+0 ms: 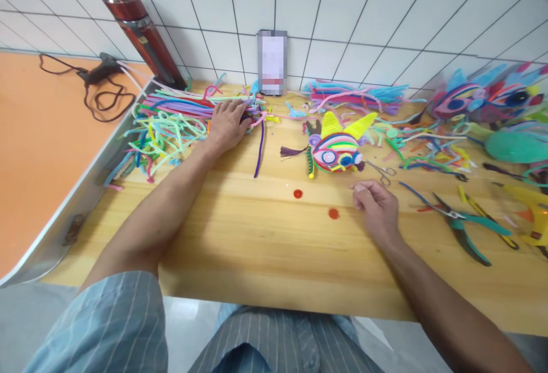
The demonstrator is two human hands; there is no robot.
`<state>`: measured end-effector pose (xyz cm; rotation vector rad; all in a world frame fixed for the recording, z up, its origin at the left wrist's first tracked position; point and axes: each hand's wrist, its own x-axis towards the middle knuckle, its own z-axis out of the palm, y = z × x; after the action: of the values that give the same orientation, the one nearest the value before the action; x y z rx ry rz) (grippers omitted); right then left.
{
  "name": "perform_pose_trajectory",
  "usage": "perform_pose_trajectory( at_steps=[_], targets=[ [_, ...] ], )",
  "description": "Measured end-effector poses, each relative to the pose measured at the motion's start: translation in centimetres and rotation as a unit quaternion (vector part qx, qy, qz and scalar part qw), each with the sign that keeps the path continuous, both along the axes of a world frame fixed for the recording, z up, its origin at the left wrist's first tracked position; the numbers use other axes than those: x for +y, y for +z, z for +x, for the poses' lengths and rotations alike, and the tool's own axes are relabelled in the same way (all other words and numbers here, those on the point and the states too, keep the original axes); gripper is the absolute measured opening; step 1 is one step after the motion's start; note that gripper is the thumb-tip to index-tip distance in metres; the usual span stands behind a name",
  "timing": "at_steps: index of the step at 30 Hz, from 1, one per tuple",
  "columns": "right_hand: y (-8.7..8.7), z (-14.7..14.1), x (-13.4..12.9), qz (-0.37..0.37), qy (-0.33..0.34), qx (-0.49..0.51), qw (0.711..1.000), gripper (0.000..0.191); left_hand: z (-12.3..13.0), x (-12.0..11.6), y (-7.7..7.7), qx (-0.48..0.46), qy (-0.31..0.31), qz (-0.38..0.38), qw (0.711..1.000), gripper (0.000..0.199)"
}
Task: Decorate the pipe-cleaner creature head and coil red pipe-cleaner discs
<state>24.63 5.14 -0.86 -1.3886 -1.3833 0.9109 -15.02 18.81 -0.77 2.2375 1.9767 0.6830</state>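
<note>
My left hand [229,127] lies with its fingers spread on a bundle of colored pipe cleaners [184,104] at the back left. A loose purple pipe cleaner [259,153] extends toward me beside it. My right hand [377,204] rests on the wooden table with its fingers curled in; whether anything is between them is too small to make out. Just beyond it sits a colorful striped fish-like figure [336,152] with yellow points on top. Two red discs, one [298,193] farther left and one [333,213] nearer my right hand, lie flat on the wood.
A phone [273,63] leans on the tiled wall. A red flask [145,39] stands at the back left. Small scissors [384,172], green-handled pliers [460,219] and a yellow glue gun [533,210] lie to the right. More pipe cleaners [357,97] and finished figures [460,101] line the back.
</note>
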Motion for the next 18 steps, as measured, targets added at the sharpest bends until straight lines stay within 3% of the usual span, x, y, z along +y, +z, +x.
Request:
perform_pose_trajectory(
  at_steps=[11, 18],
  targets=[
    [-0.60, 0.46, -0.19, -0.014, -0.004, -0.009, 1.000, 0.019, 0.43, -0.37, -0.30, 0.030, 0.013, -0.017, 0.999, 0.061],
    [-0.05, 0.02, -0.20, -0.028, -0.007, -0.005, 1.000, 0.021, 0.27, -0.59, -0.71, -0.012, 0.018, 0.016, 1.000, 0.070]
  ],
)
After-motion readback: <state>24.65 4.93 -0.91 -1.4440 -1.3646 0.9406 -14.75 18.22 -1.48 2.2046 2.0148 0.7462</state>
